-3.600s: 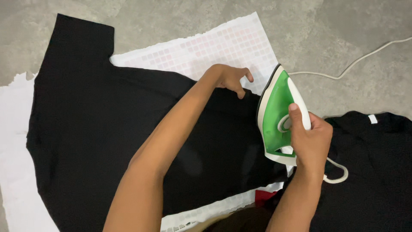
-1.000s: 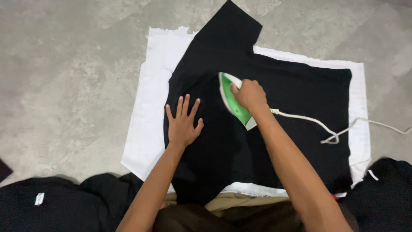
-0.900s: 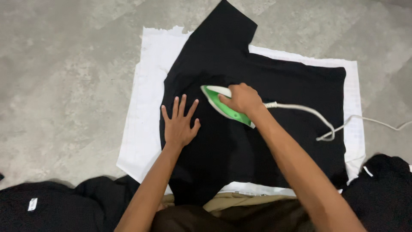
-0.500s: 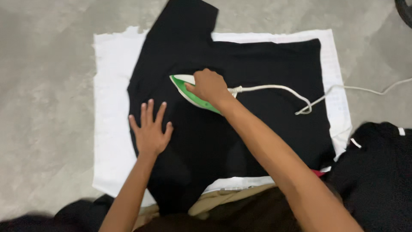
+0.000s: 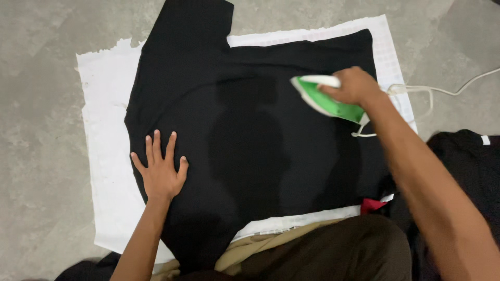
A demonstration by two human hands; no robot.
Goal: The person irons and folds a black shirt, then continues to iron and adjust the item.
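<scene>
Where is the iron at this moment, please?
In the head view, the iron sits on the right part of the black shirt, gripped by the right hand, near the white cloth's right edge.

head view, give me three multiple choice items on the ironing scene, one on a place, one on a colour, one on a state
1. Where does the left hand lie?
A. flat on the black t-shirt, at its left edge
B. on the grey floor
C. on the iron's cord

2. What colour is the clothes iron?
A. blue and grey
B. green and white
C. red and black

3. How is the right hand set?
A. open, palm up
B. closed around the iron's handle
C. pinching the white cloth

Answers:
1 A, the fingers are spread on the dark fabric over the cloth.
2 B, its body is green with a white handle.
3 B, the fingers wrap the handle while the iron sits on the shirt.
</scene>
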